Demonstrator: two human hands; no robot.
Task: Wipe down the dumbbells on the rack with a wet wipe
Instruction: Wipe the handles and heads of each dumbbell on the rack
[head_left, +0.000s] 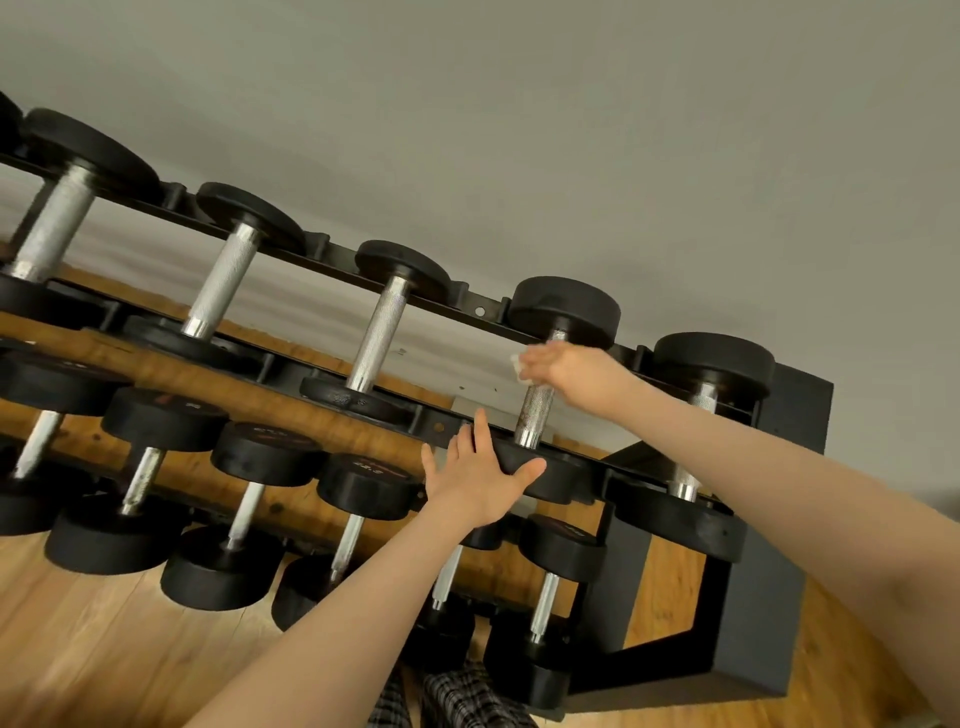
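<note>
A black rack (769, 613) holds black dumbbells with knurled steel handles in tiers. My right hand (563, 370) grips a white wet wipe (517, 362) wrapped around the upper part of one top-tier dumbbell's handle (535, 413), just below its far head (565, 306). My left hand (480, 475) rests flat, fingers spread, against the near head (553, 470) of that same dumbbell. Most of the wipe is hidden inside my right hand.
More dumbbells (382, 332) line the top tier to the left, and one (698, 431) sits to the right. A lower tier (244, 514) holds several more. Behind the rack is a grey wall (571, 130); below is a wood floor (104, 649). Checked trousers (457, 696) show at the bottom.
</note>
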